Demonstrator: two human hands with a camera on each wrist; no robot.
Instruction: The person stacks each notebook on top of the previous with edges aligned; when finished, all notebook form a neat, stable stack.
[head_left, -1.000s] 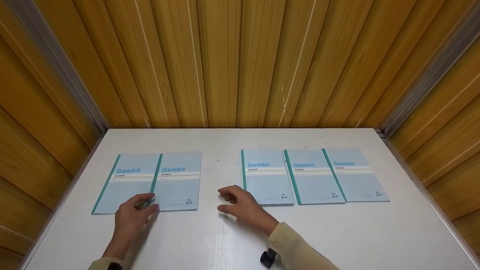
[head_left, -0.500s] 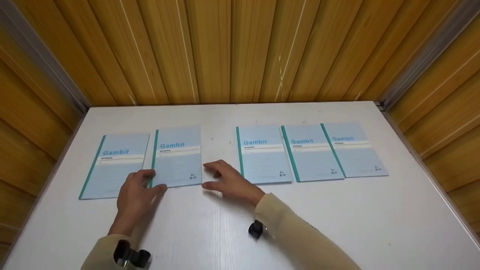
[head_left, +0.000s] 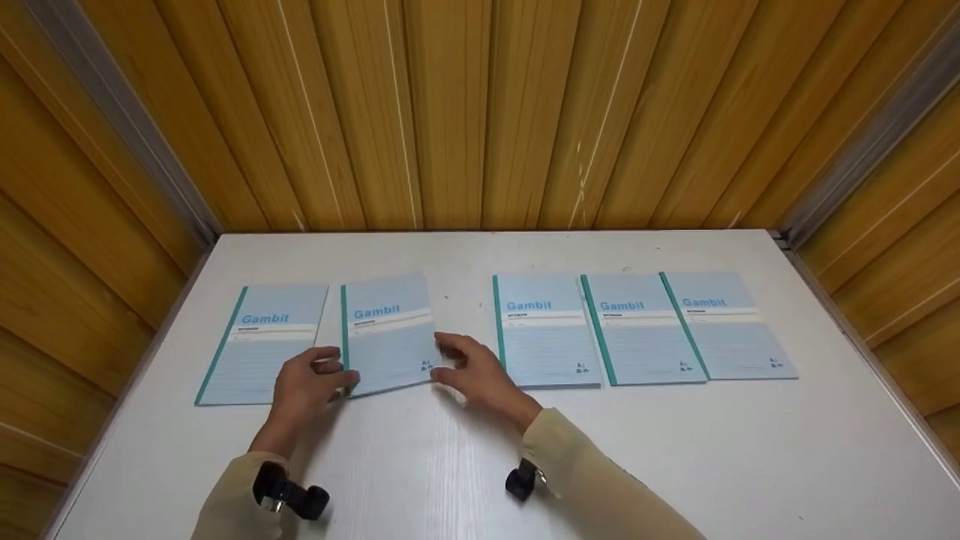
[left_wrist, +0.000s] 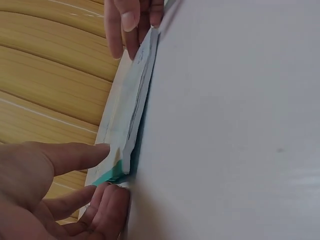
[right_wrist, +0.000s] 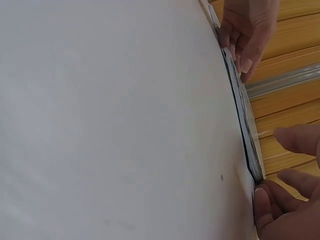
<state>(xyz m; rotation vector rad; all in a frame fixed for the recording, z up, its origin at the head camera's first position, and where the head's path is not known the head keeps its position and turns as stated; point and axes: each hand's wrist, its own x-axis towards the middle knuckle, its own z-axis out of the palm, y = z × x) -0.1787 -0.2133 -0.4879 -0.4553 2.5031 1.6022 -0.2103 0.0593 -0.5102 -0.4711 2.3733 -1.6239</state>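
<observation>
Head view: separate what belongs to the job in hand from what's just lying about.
In the job, it seems:
second notebook from the left, between both hands
left hand, at its green spine
right hand, at its opposite edge

Lying about, though they may belong too:
far-left notebook
third notebook
fourth notebook
fifth notebook

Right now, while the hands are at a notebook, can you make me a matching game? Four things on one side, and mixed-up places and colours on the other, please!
Column one
1. Left hand
2. Right hand
3. Back wall
4. Table

Column two
A. White
B. By the green spine of the second notebook from the left
C. Yellow-brown, like wooden boards
D. By that same notebook's other long edge, across from its spine

Right pairs
1-B, 2-D, 3-C, 4-A
</observation>
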